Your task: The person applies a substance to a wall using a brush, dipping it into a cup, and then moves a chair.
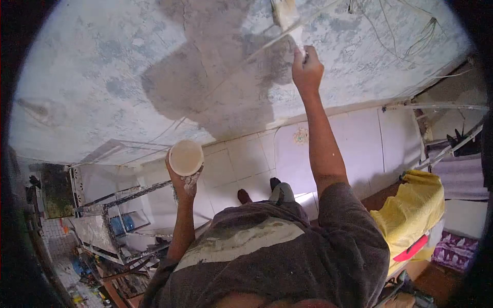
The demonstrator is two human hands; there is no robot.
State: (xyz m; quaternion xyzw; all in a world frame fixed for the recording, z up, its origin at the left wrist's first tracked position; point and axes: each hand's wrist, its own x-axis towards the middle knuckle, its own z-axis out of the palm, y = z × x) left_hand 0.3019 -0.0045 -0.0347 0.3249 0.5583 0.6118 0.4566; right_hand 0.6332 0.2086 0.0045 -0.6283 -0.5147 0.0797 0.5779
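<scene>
My left hand is wrapped round a round white tub, held upright at waist height with pale stuff inside. White smears cover its fingers. Up at the patchy white-and-grey wall, my right hand grips the handle of a paintbrush. The brush's wide head points upward and overlaps the wall near the top of the view. A thin cable runs slantwise across the wall beside the brush.
Pale tiles line the lower wall. On the left stands a paint-spattered metal frame with clutter below it. A yellow cloth is draped at right, near a purple patterned cloth. Loose wires hang at upper right.
</scene>
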